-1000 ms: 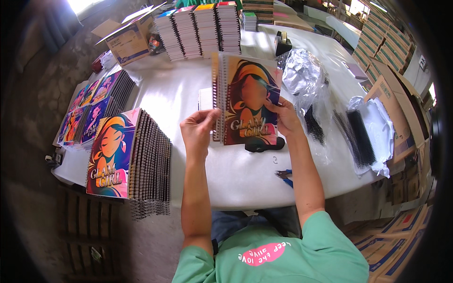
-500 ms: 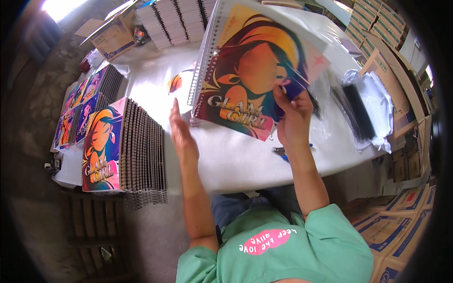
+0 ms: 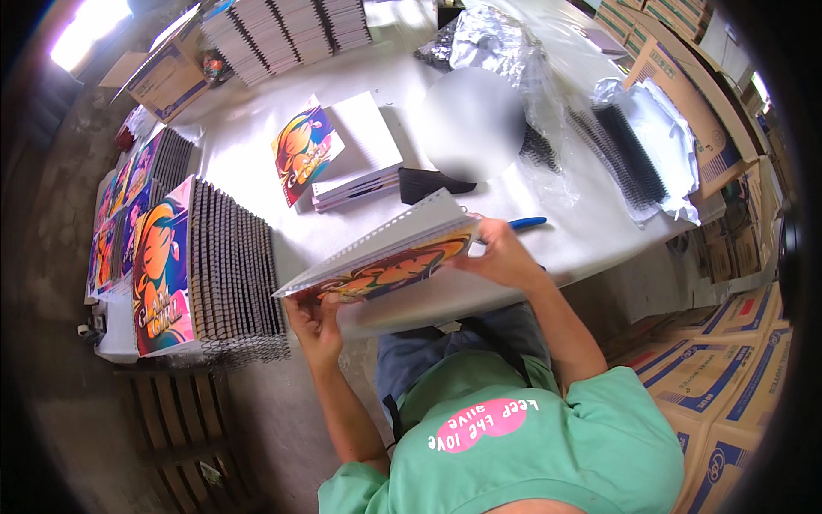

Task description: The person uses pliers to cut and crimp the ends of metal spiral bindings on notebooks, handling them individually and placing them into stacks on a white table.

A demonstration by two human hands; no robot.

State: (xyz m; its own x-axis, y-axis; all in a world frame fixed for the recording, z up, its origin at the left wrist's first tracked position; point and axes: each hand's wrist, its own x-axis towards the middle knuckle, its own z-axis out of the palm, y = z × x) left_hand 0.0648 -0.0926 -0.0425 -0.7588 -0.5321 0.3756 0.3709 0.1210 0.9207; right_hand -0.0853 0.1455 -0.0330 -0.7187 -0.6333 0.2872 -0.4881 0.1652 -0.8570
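Low over the table's near edge I hold an unbound notebook, its colourful cover tilted toward me and a row of punched holes along its upper side. My left hand pinches its left corner. At the opposite end my right hand grips the edge between thumb and fingers. A blue-handled tool lies just beyond the right hand, partly hidden. Past the notebook rests a stack of white punched pages, with a loose illustrated cover against its left side. A black object lies beside that stack.
Spiral-bound notebooks are piled at the left edge, with more illustrated notebooks behind. Page stacks and an open carton stand at the back. Black binding coils and crumpled plastic occupy the right side; cartons sit below.
The notebook has come down toward me and tipped flatter. My left hand, free before, now holds its left corner. The page stack behind it has come into sight.
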